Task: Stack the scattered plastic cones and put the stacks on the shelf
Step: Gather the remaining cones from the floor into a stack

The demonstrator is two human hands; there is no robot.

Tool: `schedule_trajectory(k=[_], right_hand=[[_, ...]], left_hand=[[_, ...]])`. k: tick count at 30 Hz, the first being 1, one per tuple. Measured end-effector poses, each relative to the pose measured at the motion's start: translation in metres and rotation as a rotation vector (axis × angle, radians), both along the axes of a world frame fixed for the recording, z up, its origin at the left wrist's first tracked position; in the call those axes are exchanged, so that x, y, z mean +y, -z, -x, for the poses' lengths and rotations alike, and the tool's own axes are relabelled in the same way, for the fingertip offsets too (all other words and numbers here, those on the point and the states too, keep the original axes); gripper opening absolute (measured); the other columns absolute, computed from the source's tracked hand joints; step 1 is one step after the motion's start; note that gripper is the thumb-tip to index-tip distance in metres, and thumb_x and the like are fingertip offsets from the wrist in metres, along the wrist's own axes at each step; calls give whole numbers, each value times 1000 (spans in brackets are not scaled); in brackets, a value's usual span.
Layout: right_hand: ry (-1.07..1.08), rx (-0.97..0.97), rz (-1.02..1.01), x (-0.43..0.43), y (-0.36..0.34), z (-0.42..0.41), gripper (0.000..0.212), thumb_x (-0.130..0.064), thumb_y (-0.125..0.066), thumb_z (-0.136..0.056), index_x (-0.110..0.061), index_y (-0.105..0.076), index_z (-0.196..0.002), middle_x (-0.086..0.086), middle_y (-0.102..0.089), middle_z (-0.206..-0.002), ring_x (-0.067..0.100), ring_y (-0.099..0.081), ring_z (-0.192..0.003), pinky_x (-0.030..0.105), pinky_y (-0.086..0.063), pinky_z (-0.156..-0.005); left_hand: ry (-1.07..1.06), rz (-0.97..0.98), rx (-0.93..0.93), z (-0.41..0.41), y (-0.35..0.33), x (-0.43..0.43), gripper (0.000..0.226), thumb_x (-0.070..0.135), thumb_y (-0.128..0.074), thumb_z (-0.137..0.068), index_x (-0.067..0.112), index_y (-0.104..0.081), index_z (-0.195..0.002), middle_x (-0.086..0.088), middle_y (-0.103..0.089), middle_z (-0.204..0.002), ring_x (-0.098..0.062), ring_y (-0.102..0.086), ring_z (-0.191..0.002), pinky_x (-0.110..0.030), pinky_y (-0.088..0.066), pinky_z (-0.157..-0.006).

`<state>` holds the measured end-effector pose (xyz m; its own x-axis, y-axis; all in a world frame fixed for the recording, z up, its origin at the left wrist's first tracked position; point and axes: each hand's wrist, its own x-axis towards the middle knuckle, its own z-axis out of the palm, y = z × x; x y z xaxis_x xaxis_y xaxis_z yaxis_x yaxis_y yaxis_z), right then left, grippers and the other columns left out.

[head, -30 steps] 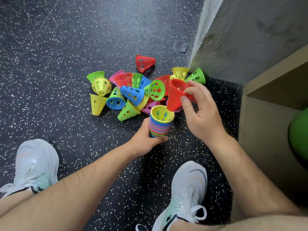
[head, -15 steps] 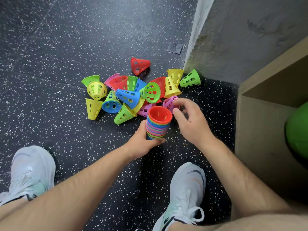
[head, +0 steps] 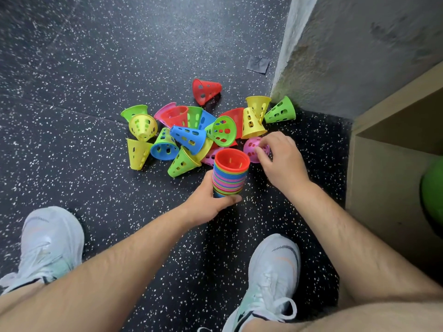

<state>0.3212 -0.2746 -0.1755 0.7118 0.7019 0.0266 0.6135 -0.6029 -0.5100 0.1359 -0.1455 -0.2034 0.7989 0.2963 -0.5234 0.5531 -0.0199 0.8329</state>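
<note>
Floor: dark rubber floor with white speckles, seen from above by someone crouching; a small dark patch lies on it close to the wall.
Wall: rough grey wall rising at the upper right, meeting the floor in a corner.
Shelf: pale wooden shelf at the right edge, open at the front, with part of a green ball inside it.
Stack: nested stack of many-coloured plastic cones, wide mouths up, a red cone on top, standing near the middle of the view just in front of the loose cones and well apart from the shelf. Its base is hidden, so whether it touches the floor cannot be told.
Left hand: the left hand holds the stack low down, its grip clenched round the lower cones, thumb across the near side.
Right hand: the right hand is just right of the stack, its grip pinching the pink cone, fingers curled at that cone's rim.
Pink cone: lies on its side on the floor, touching the stack's right side or just beside it.
Loose cones: a jumbled pile of red, yellow, green, blue and pink perforated cones, mostly on their sides and overlapping, beyond the stack.
Outliers: a red cone lies alone behind the pile; a green cone lies by the corner of the wall, next to two yellow cones.
Feet: a left shoe and a right shoe, both white, planted on the floor either side of the forearms.
</note>
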Motion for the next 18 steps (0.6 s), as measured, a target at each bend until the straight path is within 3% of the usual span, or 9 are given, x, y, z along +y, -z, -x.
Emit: schedule_trajectory(k=[2,4,8,10,13,18], right_hand=[[53,13,-8,-4,2,4,15,-28,-62,-96,-14,-60,-96,1,-53,-102,23,-51,-94,35,-44,-78],[84,17,19,-8,4,10,18,-25,-65,-93,-12,-62,-106,5,-51,-107,28,-53,-97,37,-47,-79],[105,98,204,-14,3,18,62,-23,-65,-87,-22,-45,-146,6,-38,-141,32,-45,-115,45,-47,-98],[90,139,337,-17,4,20,73,-24,-64,-88,-30,-33,-154,5,-29,-153,33,-41,-122,46,-46,-101],[68,185,422,-24,13,22,58,-33,-64,-93,-30,-42,-146,6,-37,-145,33,-43,-123,48,-47,-101],[97,190,308,-34,16,18,34,-37,-52,-102,-14,-58,-127,10,-46,-137,32,-46,-121,44,-45,-101]], left_hand=[[5,2,1,-1,-2,0,68,21,-84,-86,23,-38,-135,0,-62,-120,2,-61,-95,-10,-50,-80],[10,-10,-1,-1,-2,0,68,21,-84,-86,24,-38,-135,2,-62,-121,4,-61,-98,-6,-48,-79],[26,-21,6,0,-2,1,70,23,-85,-85,23,-38,-138,7,-61,-120,17,-59,-96,-3,-44,-82],[31,-29,-1,1,-3,-1,70,19,-84,-86,22,-38,-138,8,-60,-120,22,-57,-94,-1,-42,-82],[29,-35,-8,2,-4,-3,68,17,-83,-86,23,-37,-136,9,-60,-119,22,-56,-93,-1,-42,-81],[32,-37,-4,1,-5,-3,68,19,-84,-86,25,-38,-136,10,-60,-119,9,-59,-101,-1,-43,-82]])
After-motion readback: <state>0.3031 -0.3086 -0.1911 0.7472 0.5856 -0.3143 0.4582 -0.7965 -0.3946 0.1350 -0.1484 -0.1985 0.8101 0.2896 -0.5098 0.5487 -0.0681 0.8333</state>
